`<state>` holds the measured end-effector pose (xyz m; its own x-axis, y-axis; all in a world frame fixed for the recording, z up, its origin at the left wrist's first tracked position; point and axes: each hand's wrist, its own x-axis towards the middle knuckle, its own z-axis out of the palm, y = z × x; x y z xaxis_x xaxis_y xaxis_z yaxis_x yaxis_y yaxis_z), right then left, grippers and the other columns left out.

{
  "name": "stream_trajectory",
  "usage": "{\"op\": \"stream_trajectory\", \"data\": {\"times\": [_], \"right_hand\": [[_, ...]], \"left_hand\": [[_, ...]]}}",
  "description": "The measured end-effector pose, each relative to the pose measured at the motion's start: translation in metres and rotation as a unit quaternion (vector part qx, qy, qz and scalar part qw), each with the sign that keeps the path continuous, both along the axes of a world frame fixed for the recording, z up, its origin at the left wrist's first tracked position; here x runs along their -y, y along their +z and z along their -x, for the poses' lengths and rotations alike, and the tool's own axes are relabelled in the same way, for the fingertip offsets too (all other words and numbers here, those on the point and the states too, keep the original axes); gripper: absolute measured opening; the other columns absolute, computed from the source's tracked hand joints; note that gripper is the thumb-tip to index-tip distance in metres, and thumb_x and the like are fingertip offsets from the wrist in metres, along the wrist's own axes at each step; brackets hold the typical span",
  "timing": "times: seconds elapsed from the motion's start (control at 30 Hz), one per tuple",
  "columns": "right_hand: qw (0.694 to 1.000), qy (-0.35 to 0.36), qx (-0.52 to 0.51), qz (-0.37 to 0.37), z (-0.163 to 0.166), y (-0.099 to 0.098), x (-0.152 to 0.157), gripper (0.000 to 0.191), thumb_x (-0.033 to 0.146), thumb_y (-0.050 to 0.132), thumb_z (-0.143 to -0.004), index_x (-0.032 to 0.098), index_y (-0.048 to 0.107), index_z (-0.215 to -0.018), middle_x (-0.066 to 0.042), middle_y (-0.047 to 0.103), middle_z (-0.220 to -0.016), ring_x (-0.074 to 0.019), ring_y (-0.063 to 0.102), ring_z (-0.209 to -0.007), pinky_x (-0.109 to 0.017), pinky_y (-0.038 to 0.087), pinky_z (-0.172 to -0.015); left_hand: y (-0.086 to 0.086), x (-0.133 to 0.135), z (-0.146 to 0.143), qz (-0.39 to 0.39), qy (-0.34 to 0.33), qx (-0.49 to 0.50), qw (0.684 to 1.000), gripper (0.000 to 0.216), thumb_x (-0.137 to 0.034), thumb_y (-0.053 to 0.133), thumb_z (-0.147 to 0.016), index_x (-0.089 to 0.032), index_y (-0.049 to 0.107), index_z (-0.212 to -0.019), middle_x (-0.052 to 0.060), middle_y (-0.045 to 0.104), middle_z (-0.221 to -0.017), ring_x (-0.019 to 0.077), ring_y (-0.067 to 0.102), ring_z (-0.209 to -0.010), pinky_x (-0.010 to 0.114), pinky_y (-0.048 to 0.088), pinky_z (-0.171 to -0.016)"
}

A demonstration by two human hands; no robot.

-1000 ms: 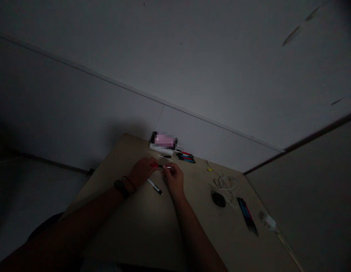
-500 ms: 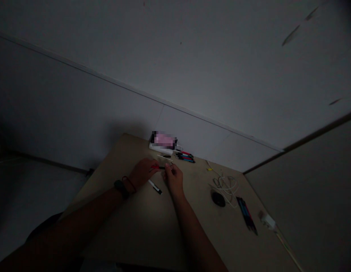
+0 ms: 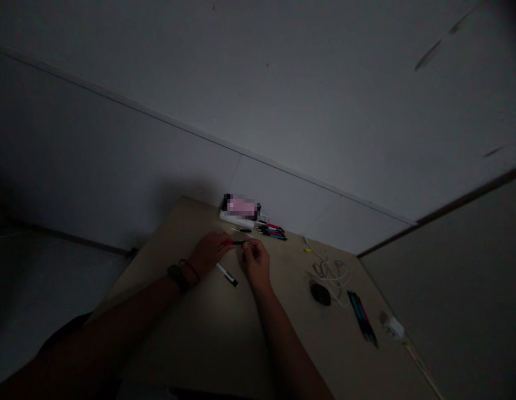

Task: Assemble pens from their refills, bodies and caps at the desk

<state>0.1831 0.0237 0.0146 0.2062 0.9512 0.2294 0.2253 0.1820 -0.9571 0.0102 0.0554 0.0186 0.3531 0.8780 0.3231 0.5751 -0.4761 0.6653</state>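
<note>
My left hand (image 3: 208,253) pinches a red and black pen (image 3: 231,243) over the beige table (image 3: 208,328); a dark band sits on that wrist. My right hand (image 3: 255,260) is closed with its fingertips at the pen's right end, on a small part too dim to name. A white pen with a black tip (image 3: 227,274) lies on the table between my forearms. The scene is very dark.
Several red and blue pens (image 3: 272,230) lie by a white box (image 3: 240,211) at the table's far edge against the wall. To the right are a coiled white cable (image 3: 335,271), a dark round object (image 3: 320,293), more pens (image 3: 362,318) and a white plug (image 3: 391,328).
My right hand's fingers have closed in on the pen's right end; a thin light piece seen there a second ago no longer shows. Both arms stay in place.
</note>
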Motion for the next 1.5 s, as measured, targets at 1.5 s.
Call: {"op": "stream_trajectory", "data": {"times": [1.5], "right_hand": [[0.999,0.018,-0.032,0.011,0.0032,0.0038,0.0024,0.037,0.056,0.067,-0.084,0.023,0.063,-0.098,0.002,0.061,-0.069,-0.0166,0.057,-0.059,-0.028,0.046,-0.056]], "left_hand": [[-0.0012,0.0013,-0.0002,-0.015,-0.009,0.018,1.0,0.018,-0.033,0.062,-0.095,-0.02,0.07,-0.105,0.006,0.074,-0.103,0.0219,0.066,-0.098,0.034,0.05,-0.09]]}}
